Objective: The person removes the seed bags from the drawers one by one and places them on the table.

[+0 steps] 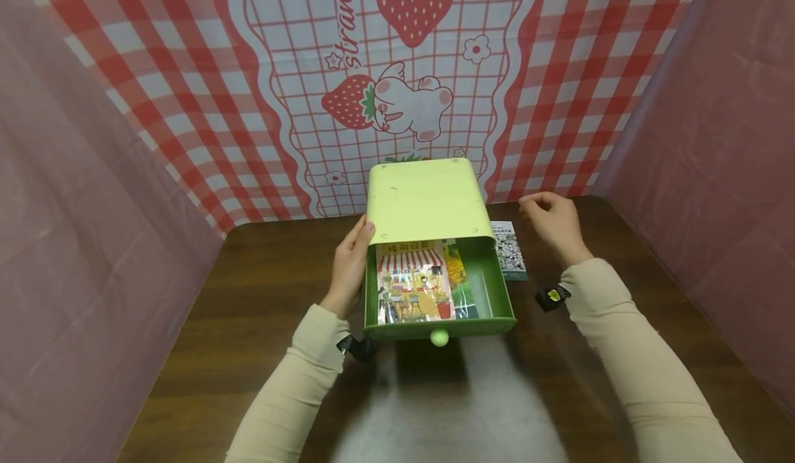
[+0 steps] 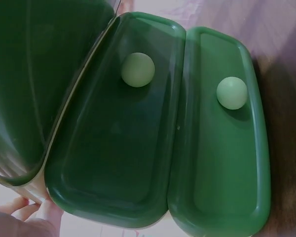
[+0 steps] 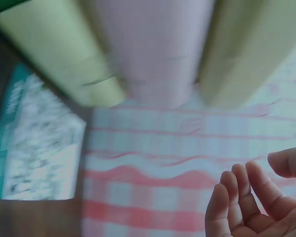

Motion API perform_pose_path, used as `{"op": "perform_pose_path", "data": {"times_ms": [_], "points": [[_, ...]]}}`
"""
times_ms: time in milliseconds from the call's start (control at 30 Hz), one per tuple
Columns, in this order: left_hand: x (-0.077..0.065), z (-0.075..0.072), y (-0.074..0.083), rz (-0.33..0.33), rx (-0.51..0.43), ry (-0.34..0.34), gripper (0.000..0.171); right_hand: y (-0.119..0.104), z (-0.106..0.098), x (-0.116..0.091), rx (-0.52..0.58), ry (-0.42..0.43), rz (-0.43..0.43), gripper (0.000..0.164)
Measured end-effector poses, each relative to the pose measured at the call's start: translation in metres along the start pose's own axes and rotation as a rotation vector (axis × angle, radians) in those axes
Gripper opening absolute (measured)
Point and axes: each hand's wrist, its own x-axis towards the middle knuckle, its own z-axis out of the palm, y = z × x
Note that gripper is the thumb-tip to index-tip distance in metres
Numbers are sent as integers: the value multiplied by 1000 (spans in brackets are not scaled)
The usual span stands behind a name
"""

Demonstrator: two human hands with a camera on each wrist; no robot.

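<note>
Left hand [image 1: 348,266] braced the green cabinet [image 1: 428,201] with fairly straight fingers, right hand [image 1: 555,225] was loosely curled around nothing — looked like mid drawer-filling, packets [image 1: 413,294] in the pulled-out drawer [image 1: 484,290], and the flower packet [image 1: 512,252] beside the cabinet on the table [image 1: 261,297] probably needed a pinch next.

drawer [image 1: 486,287]: free right side | packets [image 1: 413,287] block left | cabinet roof [image 1: 428,201] covers rear

sleeves [image 1: 287,388]: plain cream, wrinkled, wrist-length | left wrist strap [image 1: 357,348]: black | right wrist strap [image 1: 546,300]: black, yellow-green spot [image 1: 554,296]
</note>
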Motion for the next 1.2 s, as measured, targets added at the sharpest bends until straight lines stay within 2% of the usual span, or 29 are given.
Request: {"op": "perform_pose_path", "data": {"times_ms": [233, 400, 567, 900, 1167, 1200], "points": [[-1, 0, 0, 8, 17, -1, 65, -42, -12, -27, 42, -6, -155, 40], [0, 0, 0, 8, 14, 3, 62, -63, -10, -49, 36, -45, -286, 33], [0, 0, -1, 17, 20, -4, 63, -79, -4, -70, -17, -107, -383, 26], [2, 0, -1, 15, 19, -6, 64, -89, 18, -97, -124, -263, -583, 14], [2, -1, -2, 15, 15, -10, 63, -85, 33, -104, -268, -419, -686, 30], [0, -1, 2, 9, 18, -13, 62, -85, 34, -104, -293, -438, -691, 32]]}}
